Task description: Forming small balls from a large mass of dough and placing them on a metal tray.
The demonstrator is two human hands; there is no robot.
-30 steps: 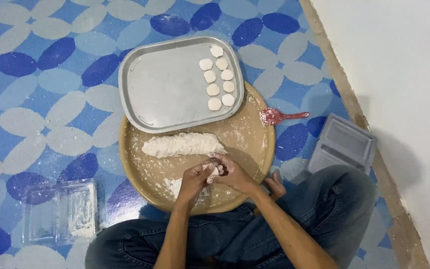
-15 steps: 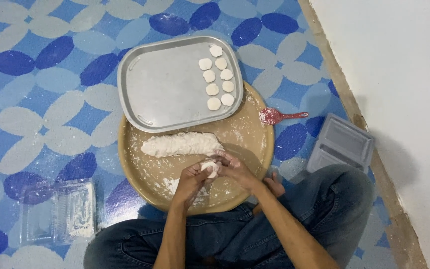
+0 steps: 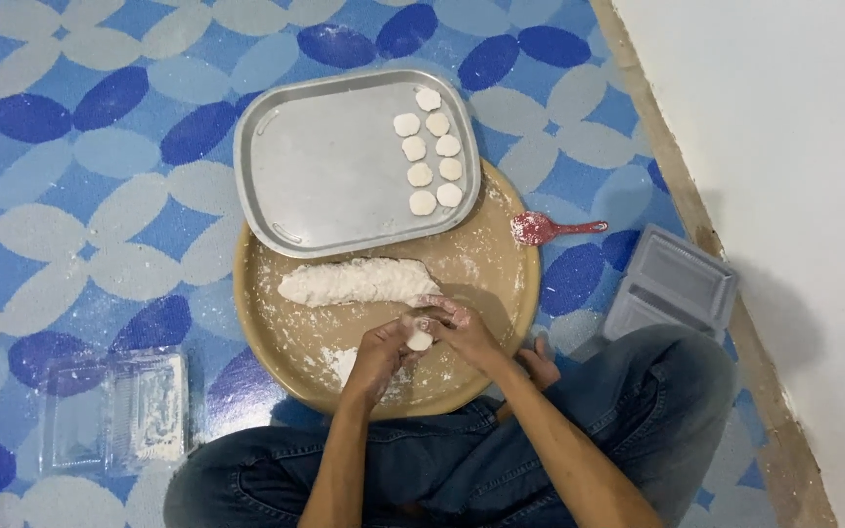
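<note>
My left hand [image 3: 380, 354] and my right hand [image 3: 459, 328] meet over the round wooden board [image 3: 501, 284], both pinching a small white dough piece [image 3: 420, 340] between the fingertips. A long floured dough log [image 3: 359, 282] lies across the board just beyond my hands. Farther away a metal tray [image 3: 330, 166] overlaps the board's far edge, with several flat round dough pieces [image 3: 429, 152] in two short rows along its right side. Loose flour dusts the board under my hands.
A red plastic spoon [image 3: 545, 230] lies at the board's right edge. A grey plastic container [image 3: 674, 284] sits by my right knee, near the white wall [image 3: 794, 147]. A clear plastic box with flour [image 3: 114, 411] rests on the blue patterned floor at left.
My hands have shifted slightly up and right over the board while working the small dough piece between the fingers. The log, tray and spoon have stayed put.
</note>
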